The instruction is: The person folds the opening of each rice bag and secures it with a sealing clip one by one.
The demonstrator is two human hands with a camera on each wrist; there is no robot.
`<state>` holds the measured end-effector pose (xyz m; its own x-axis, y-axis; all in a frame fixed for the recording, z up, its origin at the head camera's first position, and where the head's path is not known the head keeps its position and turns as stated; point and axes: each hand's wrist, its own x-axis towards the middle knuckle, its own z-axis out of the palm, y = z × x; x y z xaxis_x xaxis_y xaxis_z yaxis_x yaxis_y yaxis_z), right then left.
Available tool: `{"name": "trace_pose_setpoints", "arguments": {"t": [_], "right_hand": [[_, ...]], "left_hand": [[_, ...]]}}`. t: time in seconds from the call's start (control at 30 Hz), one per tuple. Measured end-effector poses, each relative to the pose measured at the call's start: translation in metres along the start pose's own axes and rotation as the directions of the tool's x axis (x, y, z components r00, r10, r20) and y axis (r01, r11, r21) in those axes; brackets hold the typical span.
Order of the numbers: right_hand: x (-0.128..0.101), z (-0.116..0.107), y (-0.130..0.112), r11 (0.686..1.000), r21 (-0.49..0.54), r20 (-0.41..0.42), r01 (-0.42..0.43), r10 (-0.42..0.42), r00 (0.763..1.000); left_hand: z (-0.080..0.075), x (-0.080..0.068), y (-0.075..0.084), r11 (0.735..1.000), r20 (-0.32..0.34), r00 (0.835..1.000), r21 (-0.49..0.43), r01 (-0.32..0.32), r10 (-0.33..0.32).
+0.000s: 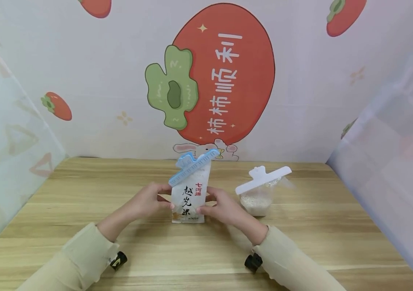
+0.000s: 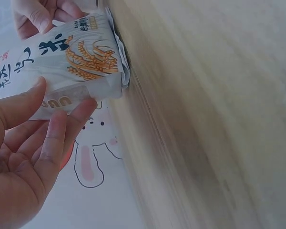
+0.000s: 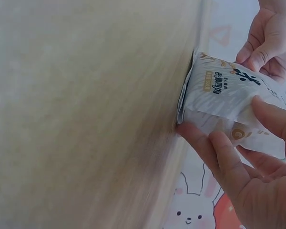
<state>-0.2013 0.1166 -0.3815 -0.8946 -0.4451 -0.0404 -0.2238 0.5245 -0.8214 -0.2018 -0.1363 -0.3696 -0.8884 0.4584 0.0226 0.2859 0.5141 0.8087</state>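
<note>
A white printed rice bag (image 1: 189,202) stands upright at the middle of the wooden table. A blue bag clip (image 1: 194,167) with a piano-key pattern runs slantwise across its top. My left hand (image 1: 150,201) grips the bag's left side, thumb on the front and fingers along the side. On the opposite side my right hand (image 1: 224,205) holds it the same way, thumb near the lower front. In the left wrist view, orange rice ears show on the bag (image 2: 93,59) near its bottom edge. The right wrist view has the bag's bottom edge close against the tabletop.
To the right stands a clear bag of rice (image 1: 256,202), its top closed by a white clip (image 1: 263,179). The wooden table (image 1: 82,194) ends at a white backdrop (image 1: 115,72) printed with persimmons. Pale side sheets (image 1: 406,133) flank both sides.
</note>
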Motion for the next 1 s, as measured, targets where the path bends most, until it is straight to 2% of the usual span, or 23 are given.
{"name": "trace_pose_setpoints", "arguments": {"t": [0.37,0.77,0.9,1.0], "right_hand": [[0.012,-0.001,0.002,0.999,0.029,-0.02,-0.037,0.038,0.999],[0.02,0.0,0.003,0.996,0.019,-0.044,-0.082,0.083,0.996],[0.009,-0.002,-0.001,0.997,0.004,-0.026,-0.072,0.072,0.997],[-0.014,-0.012,-0.012,0.999,-0.038,-0.02,-0.031,0.031,0.999]], "left_hand": [[-0.005,0.011,-0.007,0.998,-0.028,0.998,0.017,-0.055,0.056],[-0.01,0.016,-0.009,0.999,-0.037,0.998,0.029,-0.042,0.043],[-0.009,0.012,-0.006,0.989,-0.044,0.997,0.136,-0.054,0.06],[-0.011,0.002,-0.004,0.965,-0.068,0.996,0.26,-0.033,0.053]]}}
